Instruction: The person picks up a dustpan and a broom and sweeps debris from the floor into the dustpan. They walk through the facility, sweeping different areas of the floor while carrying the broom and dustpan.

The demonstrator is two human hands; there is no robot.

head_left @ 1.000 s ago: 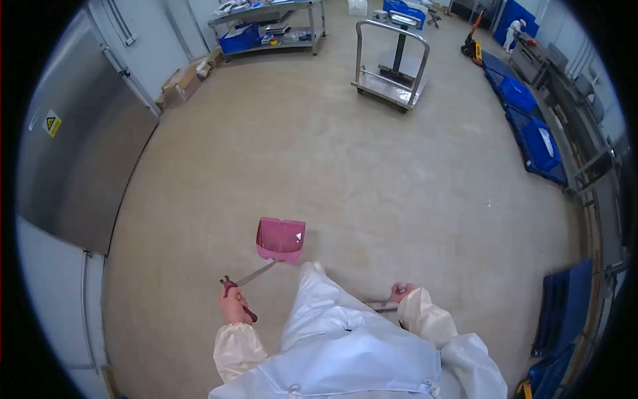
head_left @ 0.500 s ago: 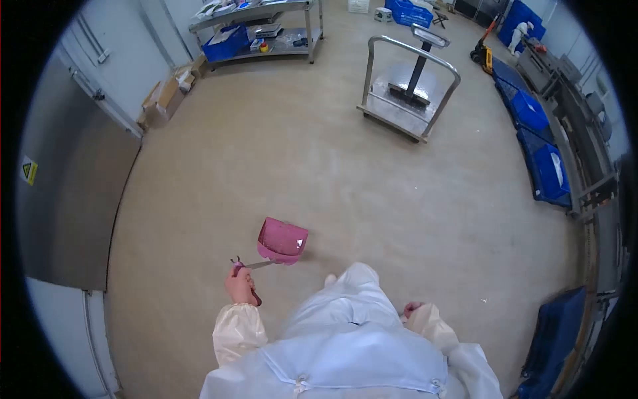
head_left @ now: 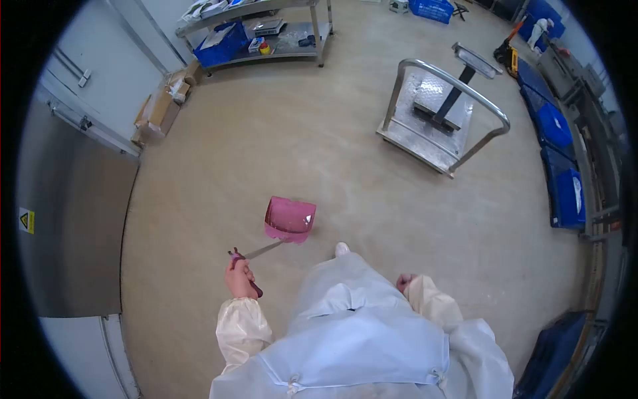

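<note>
Seen from above, a person in a white coat on a beige floor [head_left: 279, 133]; the left hand [head_left: 240, 277] is closed in a fist round the handle of a pink long-handled dustpan [head_left: 290, 219], held out ahead and low, near a white shoe tip [head_left: 341, 249]; this looks like the carrying stage, and keeping the pan level would ask for a steady wrist; the right hand [head_left: 403, 282] (half hidden by its sleeve) cannot be read as curled or spread; the pan's contents are unclear; a platform scale [head_left: 435, 126] stands well ahead.
</note>
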